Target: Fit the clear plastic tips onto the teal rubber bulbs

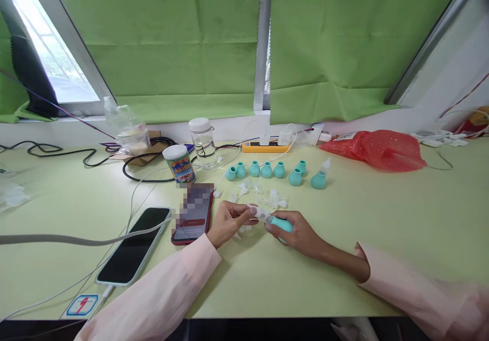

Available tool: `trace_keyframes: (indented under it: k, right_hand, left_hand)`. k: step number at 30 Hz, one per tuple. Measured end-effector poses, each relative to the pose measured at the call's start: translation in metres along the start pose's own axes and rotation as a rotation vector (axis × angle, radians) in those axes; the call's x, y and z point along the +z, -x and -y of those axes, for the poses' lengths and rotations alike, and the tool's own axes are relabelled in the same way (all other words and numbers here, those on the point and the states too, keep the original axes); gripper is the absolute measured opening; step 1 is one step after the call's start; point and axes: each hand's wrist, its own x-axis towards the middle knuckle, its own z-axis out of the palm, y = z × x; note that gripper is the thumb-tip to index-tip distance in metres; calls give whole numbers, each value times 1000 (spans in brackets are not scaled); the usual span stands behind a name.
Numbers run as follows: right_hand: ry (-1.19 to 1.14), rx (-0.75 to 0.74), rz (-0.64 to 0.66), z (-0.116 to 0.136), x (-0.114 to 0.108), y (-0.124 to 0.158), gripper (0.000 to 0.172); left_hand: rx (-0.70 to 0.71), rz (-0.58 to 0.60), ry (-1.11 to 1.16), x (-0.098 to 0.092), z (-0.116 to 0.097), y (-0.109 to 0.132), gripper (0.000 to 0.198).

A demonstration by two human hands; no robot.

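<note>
My right hand (301, 235) is closed round a teal squeeze bulb (281, 224), which lies tilted with its neck toward the left. A translucent nozzle (262, 213) extends from that neck, and the fingertips of my left hand (229, 222) pinch its far end. Whether the nozzle is fully seated in the bulb I cannot tell. Just beyond my hands lie several loose clear and white plastic pieces (274, 198). Behind them stand several teal bulbs (266, 170) in a loose row. The rightmost bulb (318, 180) has a translucent tip (326, 165) on it.
Left of my hands lie a red-cased phone (194, 214) and a black-screened phone (133, 247) with a charging cable. A printed can (179, 165), a clear bottle (204, 145), an orange power strip (263, 147) and a red plastic bag (382, 150) line the back.
</note>
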Motion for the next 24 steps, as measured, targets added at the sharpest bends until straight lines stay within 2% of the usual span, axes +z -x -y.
trace_keyframes:
  k: [3, 5, 11, 13, 15, 17, 20, 24]
  right_hand:
    - [-46, 37, 39, 1, -2, 0, 27]
    - [-26, 26, 18, 1, -2, 0, 26]
    - [48, -134, -36, 6, -7, 2, 17]
    - [87, -205, -128, 6, -14, -1, 16]
    - [107, -266, -283, 3, -25, -7, 18]
    - [127, -280, -442, -4, -41, -17, 21]
    - [294, -174, -611, -22, -70, -32, 25]
    - [523, -47, -659, -47, -101, -45, 25]
  left_hand:
    - [11, 14, -24, 0, 0, 0, 30]
    - [18, 16, -31, 2, -1, 1, 30]
    - [100, -61, -145, 7, -7, 4, 31]
    - [142, -87, -172, 6, -9, 3, 37]
    - [170, -156, -246, 2, -10, 2, 39]
    - [188, -263, -403, -3, -10, 0, 31]
    - [232, -366, -734, -8, -9, -2, 24]
    - [316, -319, -1256, -11, -1, -4, 23]
